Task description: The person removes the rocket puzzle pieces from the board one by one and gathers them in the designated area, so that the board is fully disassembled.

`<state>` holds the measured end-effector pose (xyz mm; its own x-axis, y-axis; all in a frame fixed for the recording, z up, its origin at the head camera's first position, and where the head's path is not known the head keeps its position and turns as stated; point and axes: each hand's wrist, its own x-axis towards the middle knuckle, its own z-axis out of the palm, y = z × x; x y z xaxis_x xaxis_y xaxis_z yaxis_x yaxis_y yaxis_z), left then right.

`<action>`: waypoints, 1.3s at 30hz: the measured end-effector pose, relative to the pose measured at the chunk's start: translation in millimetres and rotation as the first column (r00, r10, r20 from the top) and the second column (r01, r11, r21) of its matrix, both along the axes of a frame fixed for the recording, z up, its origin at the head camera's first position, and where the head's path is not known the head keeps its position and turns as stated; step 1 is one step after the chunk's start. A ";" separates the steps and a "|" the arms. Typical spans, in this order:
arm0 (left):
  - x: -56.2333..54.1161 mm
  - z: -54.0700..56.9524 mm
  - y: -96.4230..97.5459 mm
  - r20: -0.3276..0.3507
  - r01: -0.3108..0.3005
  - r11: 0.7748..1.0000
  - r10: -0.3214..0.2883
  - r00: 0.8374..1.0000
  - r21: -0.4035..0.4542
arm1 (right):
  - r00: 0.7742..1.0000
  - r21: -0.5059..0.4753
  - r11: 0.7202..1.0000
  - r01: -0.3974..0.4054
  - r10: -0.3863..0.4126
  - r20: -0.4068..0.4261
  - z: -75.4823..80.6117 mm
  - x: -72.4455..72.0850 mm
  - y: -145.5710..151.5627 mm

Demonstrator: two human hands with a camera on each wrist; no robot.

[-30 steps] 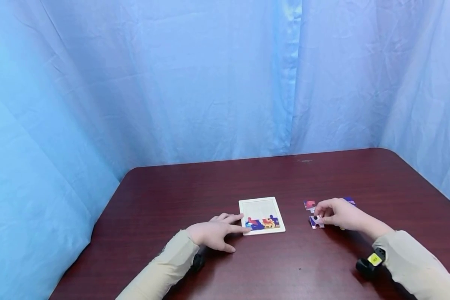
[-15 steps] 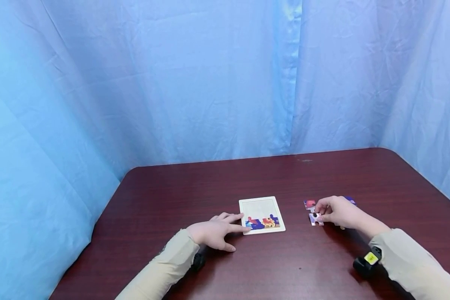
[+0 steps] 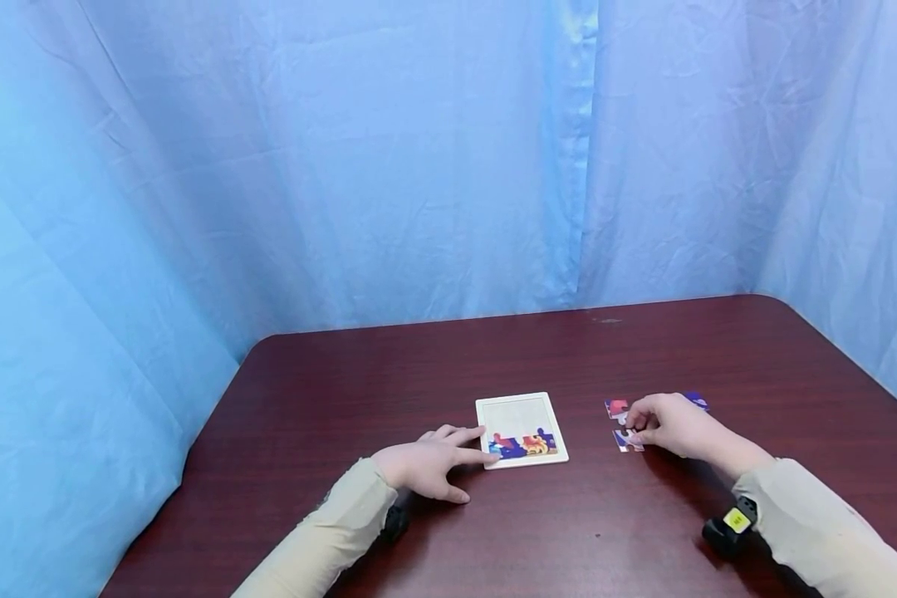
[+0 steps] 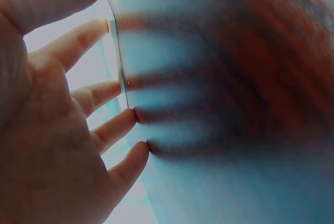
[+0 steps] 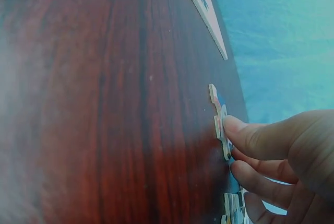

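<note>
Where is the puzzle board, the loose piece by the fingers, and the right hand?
puzzle board (image 3: 522,413), head view, on its bare upper part.
loose piece (image 3: 626,441), head view, its middle.
right hand (image 3: 669,424), head view, back of the hand.

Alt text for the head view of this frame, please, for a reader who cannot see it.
A person's right hand touches a loose puzzle piece on a dark wooden table, with more loose pieces beside it. The left hand rests its fingertips on the edge of a white puzzle tray filled only along its near row. Blue curtains hang behind.

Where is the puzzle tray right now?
In the head view the puzzle tray lies on the table near its middle, its left edge touched by the left hand, with loose pieces to its right.
</note>
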<state>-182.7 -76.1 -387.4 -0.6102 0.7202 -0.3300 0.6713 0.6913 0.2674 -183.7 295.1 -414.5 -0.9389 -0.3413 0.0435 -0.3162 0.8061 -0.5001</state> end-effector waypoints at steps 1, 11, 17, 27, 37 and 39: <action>-0.2 -0.5 -0.2 0.000 0.001 1.000 -0.001 1.000 0.000 | 1.000 0.001 1.000 -0.003 0.003 -0.006 0.2 0.1 0.0; 0.9 -0.1 -1.2 0.007 0.002 1.000 -0.002 1.000 0.005 | 1.000 0.000 1.000 -0.017 0.017 -0.018 5.6 -1.6 -2.4; 0.4 0.0 -0.6 0.012 0.000 1.000 0.000 1.000 0.009 | 0.995 -0.021 0.999 -0.046 0.044 -0.085 11.7 -5.0 -11.6; 0.5 0.5 0.3 0.004 0.007 1.000 -0.008 1.000 0.020 | 0.995 -0.106 0.991 -0.084 0.078 -0.063 12.3 -8.6 -46.8; -0.5 -0.1 0.1 0.005 0.011 1.000 -0.011 1.000 0.008 | 0.988 -0.074 0.988 -0.134 0.128 -0.085 4.2 -15.3 -80.0; -0.8 -0.3 0.0 0.008 0.007 1.000 -0.007 1.000 0.003 | 0.987 -0.044 0.989 -0.144 0.140 -0.084 2.1 -16.8 -84.9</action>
